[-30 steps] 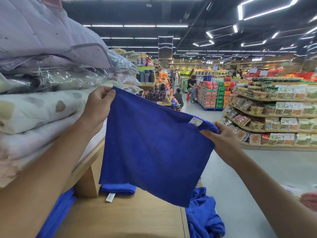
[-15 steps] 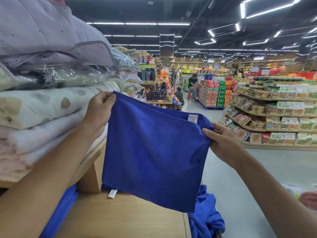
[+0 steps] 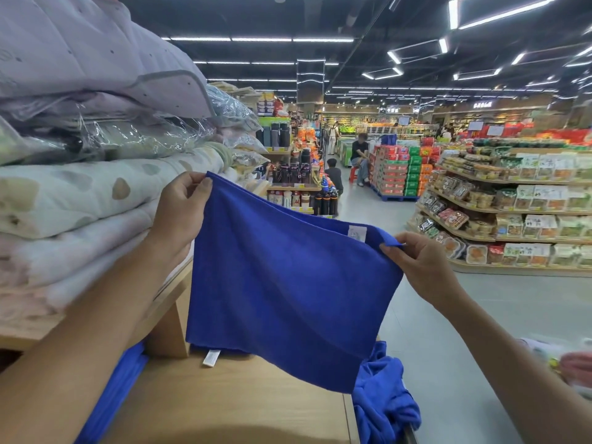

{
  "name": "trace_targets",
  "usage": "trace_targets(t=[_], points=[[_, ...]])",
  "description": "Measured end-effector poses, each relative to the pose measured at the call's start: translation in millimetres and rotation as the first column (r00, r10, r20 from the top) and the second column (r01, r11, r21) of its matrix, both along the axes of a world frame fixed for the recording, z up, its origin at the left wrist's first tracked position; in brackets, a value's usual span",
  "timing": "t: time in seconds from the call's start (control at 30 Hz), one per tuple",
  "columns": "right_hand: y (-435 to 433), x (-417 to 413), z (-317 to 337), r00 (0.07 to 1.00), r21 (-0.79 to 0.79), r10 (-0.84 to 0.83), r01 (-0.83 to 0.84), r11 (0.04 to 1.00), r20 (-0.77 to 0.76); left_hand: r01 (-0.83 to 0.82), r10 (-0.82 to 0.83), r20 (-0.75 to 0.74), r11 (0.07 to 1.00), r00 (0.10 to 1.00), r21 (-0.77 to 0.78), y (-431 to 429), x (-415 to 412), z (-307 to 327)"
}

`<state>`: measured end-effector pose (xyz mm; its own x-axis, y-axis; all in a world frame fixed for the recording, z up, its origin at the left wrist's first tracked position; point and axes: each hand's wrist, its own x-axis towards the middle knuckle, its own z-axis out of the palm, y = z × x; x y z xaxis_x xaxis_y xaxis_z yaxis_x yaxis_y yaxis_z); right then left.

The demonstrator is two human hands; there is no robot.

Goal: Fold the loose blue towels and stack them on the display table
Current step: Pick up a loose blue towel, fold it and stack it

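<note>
A person holds a royal-blue rectangular terry towel (image 3: pixel 288 283) up in the air by its two top corners, spread flat and facing them. The left hand (image 3: pixel 182 213) pinches the upper-left corner, thumb in front and fingers curled behind the cloth. The right hand (image 3: pixel 419 267) grips the upper-right corner, which is bunched between thumb and fingertips. The left hand is the higher one, so the top edge slopes down to the right. The towel's long axis runs side to side between the hands. A small white sewn label (image 3: pixel 357 233) sits just below that edge, near the right hand.

The cloth hangs over a pale wooden bench (image 3: pixel 230 408), its lowest corner pointing down and to the right near the bench's right edge. Below the lower-left corner a white tag (image 3: pixel 210 358) lies on the wood, joined to a strip of blue cloth that is mostly hidden. A crumpled heap of blue towels (image 3: pixel 381 398) sits just beside the bench's right edge; what it rests on I cannot tell. To the left, folded pastel quilts (image 3: pixel 80 200) are stacked high on a wooden shelf.
</note>
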<state>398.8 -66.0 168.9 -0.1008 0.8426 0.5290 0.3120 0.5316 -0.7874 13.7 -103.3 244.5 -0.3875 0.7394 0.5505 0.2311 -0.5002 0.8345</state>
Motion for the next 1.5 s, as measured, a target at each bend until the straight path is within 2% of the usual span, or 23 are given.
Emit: trace_targets(t=[0.1, 0.17, 0.23, 0.3, 0.37, 0.43, 0.53, 0.67, 0.73, 0.9, 1.03, 1.1, 1.17, 1.27, 1.4, 1.5], points=[[-0.4, 6.3, -10.7, 0.990, 0.001, -0.082, 0.082, 0.997, 0.115, -0.067, 0.068, -0.102, 0.998, 0.992, 0.021, -4.8, 1.2, -8.5], [-4.4, 10.4, -14.8, 0.995, -0.074, -0.032, 0.039, 0.996, 0.096, -0.114, 0.119, -0.169, 0.993, 0.978, 0.039, -7.7, 2.1, -15.9], [-8.2, 12.8, -16.6, 0.998, -0.238, 0.048, -0.053, 0.970, -0.027, -0.130, 0.136, -0.177, 0.990, 0.975, 0.046, -10.1, 2.1, -22.7], [-10.8, 12.0, -17.3, 0.972, -0.395, 0.099, -0.178, 0.901, -0.211, -0.136, 0.142, -0.175, 0.990, 0.974, 0.046, -12.2, 1.4, -27.4], [-11.6, 11.4, -18.4, 0.913, -0.459, 0.127, -0.311, 0.832, -0.388, -0.143, 0.149, -0.172, 0.989, 0.974, 0.047, -14.8, 0.6, -31.2], [-13.2, 14.1, -19.5, 0.871, -0.471, 0.160, -0.396, 0.789, -0.465, -0.149, 0.155, -0.164, 0.988, 0.974, 0.048, -18.8, -0.2, -34.0], [-21.5, 17.6, -19.5, 0.896, -0.447, 0.218, -0.388, 0.806, -0.386, -0.154, 0.160, -0.157, 0.987, 0.975, 0.047, -26.8, -1.5, -38.6], [-34.3, 16.7, -17.8, 0.977, -0.364, 0.093, -0.160, 0.917, -0.194, -0.158, 0.170, -0.150, 0.983, 0.974, 0.091, -43.2, -5.7, -49.6], [-39.2, 18.9, -17.5, 0.989, -0.308, 0.070, -0.106, 0.945, -0.127, -0.181, 0.198, -0.158, 0.977, 0.967, 0.114, -52.6, -9.4, -57.3], [-66.8, 21.3, -5.4, 0.979, -0.187, 0.177, -0.194, 0.963, -0.101, -0.291, 0.334, -0.198, 0.932, 0.921, 0.217, -87.7, -15.6, -71.4], [-89.0, 18.8, 8.0, 0.958, -0.154, 0.257, -0.276, 0.949, -0.130, -0.455, 0.507, -0.153, 0.845, 0.848, 0.281, -128.3, -8.9, -76.1], [-97.3, 17.8, 6.7, 0.948, -0.212, 0.292, -0.314, 0.926, -0.126, -0.480, 0.555, -0.179, 0.811, 0.812, 0.334, -145.8, -10.2, -87.6], [-99.3, 13.3, -7.3, 0.955, -0.289, 0.278, -0.295, 0.911, -0.098, -0.521, 0.590, -0.176, 0.792, 0.788, 0.319, -155.6, -18.0, -109.8], [-92.2, -3.2, -55.7, 0.972, -0.395, 0.230, -0.229, 0.890, -0.046, -0.491, 0.542, -0.163, 0.829, 0.825, 0.268, -161.9, -27.7, -157.3], [-88.0, -27.9, -131.8, 0.980, -0.654, 0.193, -0.179, 0.735, -0.051, -0.420, 0.424, -0.236, 0.905, 0.874, 0.071, -164.6, -26.9, -224.4], [-86.7, -38.6, -170.1, 0.981, -0.738, 0.151, -0.192, 0.647, -0.122, -0.412, 0.376, -0.317, 0.910, 0.871, -0.053, -163.9, -31.1, -257.6]])
